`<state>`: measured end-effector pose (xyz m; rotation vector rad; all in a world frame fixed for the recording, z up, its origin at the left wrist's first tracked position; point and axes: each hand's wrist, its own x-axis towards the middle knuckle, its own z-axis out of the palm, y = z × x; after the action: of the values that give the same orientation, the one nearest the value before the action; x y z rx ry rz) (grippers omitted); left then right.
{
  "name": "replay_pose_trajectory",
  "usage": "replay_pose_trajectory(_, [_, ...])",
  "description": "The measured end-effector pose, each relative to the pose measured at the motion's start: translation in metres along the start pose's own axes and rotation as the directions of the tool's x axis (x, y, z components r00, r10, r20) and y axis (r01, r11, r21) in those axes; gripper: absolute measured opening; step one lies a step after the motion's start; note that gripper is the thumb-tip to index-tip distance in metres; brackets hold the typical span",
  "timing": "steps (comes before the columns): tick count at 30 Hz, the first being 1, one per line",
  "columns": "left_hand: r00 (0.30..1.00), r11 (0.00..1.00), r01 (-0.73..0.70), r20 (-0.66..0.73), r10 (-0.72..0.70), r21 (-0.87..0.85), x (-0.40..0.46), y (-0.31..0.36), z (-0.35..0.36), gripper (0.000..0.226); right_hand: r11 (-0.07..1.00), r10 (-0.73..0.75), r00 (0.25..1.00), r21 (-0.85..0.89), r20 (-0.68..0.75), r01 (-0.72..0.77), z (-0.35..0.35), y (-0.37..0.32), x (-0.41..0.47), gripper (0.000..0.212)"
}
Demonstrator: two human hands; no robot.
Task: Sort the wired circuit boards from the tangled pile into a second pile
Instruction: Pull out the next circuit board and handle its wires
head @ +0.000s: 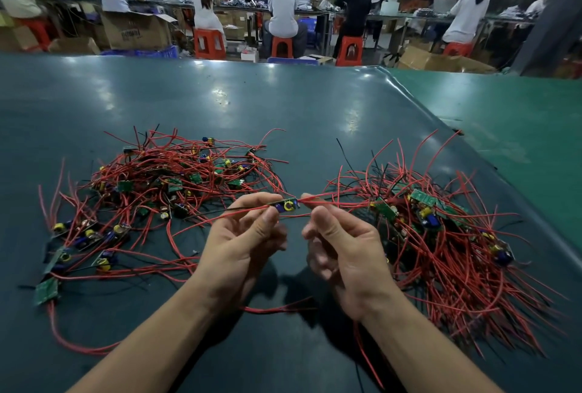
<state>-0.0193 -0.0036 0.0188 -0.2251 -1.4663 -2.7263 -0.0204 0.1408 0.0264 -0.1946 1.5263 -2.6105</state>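
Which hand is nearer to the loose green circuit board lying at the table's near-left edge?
Left. The left hand is to the right of the loose green circuit board and farther from the viewer; the right hand is farther right still, beyond the left.

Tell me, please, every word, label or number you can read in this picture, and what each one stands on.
None can be read.
Cardboard box in the background: dark print on its side, too blurred to read.
Circuit board held between the left hand and right hand: any markings are too small to read.
Boards in both piles: no legible print.
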Motion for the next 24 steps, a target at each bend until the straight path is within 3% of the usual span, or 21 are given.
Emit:
replay_pose_trajectory(5, [0.992, 0.999, 0.004, 0.129, -0.010, 0.044, -0.003, -0.007, 0.003, 0.020, 0.998, -0.046, 0.996, 0.028, -0.073, 0.048, -0.002, 0.002, 0.006, 0.020])
replay_pose_trajectory(8, [0.995, 0.980, -0.102, 0.037, 0.097, 0.174, -0.002, -0.011, 0.000, 0.020, 0.999, -0.040, 0.998, -0.004, -0.054, 0.040, -0.004, 0.004, 0.007, 0.018])
replay_pose_trajectory(10, [0.971, 0.909, -0.232, 0.027, 0.238, 0.346, -0.001, -0.011, -0.001, 0.010, 0.999, -0.002, 0.999, -0.036, -0.044, 0.001, -0.003, 0.006, 0.006, 0.018])
replay_pose_trajectory(13, [0.911, 0.761, -0.405, 0.148, 0.386, 0.507, 0.000, -0.015, -0.002, 0.012, 0.990, 0.048, 0.998, -0.129, -0.030, -0.052, 0.000, 0.007, 0.004, 0.021])
replay_pose_trajectory(17, [0.879, 0.700, -0.466, 0.198, 0.433, 0.541, 0.001, -0.018, -0.005, 0.016, 0.971, -0.021, 0.998, -0.240, -0.056, 0.007, -0.002, 0.006, 0.002, 0.015])
replay_pose_trajectory(24, [0.852, 0.647, -0.512, 0.240, 0.466, 0.565, -0.005, -0.018, -0.003, 0.014, 0.986, -0.083, 0.986, -0.154, -0.144, 0.060, -0.014, -0.005, 0.013, 0.029])
